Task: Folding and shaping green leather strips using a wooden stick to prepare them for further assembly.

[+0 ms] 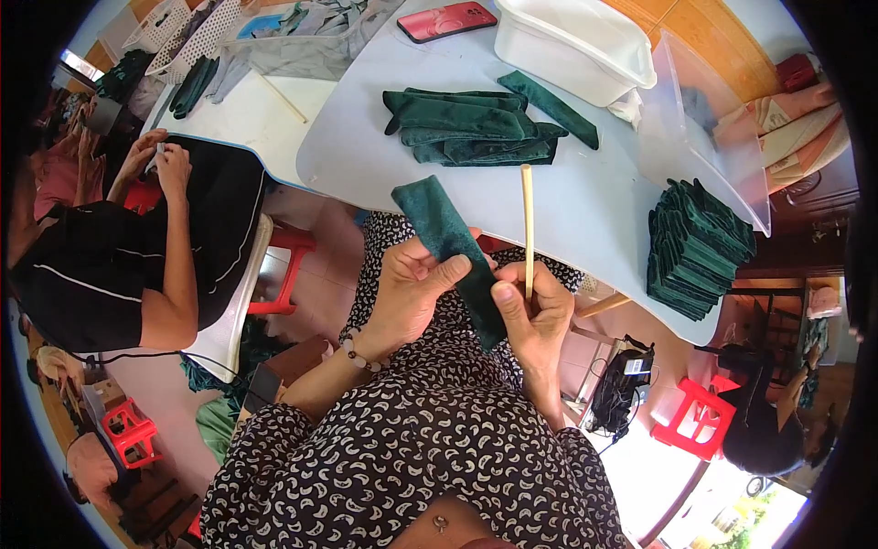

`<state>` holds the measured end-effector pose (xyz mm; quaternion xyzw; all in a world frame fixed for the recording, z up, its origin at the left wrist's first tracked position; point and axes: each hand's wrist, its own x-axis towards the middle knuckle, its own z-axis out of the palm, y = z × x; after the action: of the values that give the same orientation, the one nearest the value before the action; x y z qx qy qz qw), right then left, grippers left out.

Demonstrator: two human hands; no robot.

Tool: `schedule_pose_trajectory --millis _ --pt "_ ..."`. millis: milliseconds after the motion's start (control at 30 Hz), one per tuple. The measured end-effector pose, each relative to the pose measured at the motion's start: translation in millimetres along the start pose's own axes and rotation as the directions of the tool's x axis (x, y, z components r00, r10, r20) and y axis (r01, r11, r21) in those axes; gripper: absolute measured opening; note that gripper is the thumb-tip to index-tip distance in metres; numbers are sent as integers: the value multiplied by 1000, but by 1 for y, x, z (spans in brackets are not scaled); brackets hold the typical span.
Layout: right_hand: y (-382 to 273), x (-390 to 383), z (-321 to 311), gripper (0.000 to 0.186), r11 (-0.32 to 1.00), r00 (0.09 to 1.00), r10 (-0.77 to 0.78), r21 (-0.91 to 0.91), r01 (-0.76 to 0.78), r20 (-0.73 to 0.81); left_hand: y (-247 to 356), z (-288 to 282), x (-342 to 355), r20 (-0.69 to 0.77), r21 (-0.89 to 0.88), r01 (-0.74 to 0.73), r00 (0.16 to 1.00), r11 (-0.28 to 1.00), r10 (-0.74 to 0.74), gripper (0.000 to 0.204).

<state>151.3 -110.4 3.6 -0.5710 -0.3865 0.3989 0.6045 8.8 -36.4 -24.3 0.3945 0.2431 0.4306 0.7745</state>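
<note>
Between my two hands, above my lap, a dark green velvet strip (pixel 432 212) slants down from upper left to lower right. My left hand (pixel 416 284) grips it near the middle, thumb on top. In my right hand (pixel 535 316) a thin pale wooden stick (pixel 528 220) stands nearly upright, pinched between thumb and fingers. The right fingertips also come close to the strip's right edge; whether they touch it I cannot tell. On the table ahead lies a loose pile of green velvet strips (pixel 466 123), with a single green strip (pixel 553 112) to its right.
A neat stack of green velvet pieces (pixel 700 247) sits at the table's right edge, beside a clear plastic bin (pixel 700 137). Farther back are a white tub (pixel 576 50) and a red phone (pixel 446 21). On my left, a co-worker (pixel 137 247) sits close, hands raised.
</note>
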Motion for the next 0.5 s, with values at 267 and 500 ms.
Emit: schedule_pose_trajectory --millis 267,500 --pt "13 -2 -15 27 999 997 4 -46 0 77 13 5 0 18 48 -35 999 998 34 42" --pt "8 0 -4 19 1000 1000 20 18 -20 20 16 9 0 23 -24 11 1000 1000 -10 49"
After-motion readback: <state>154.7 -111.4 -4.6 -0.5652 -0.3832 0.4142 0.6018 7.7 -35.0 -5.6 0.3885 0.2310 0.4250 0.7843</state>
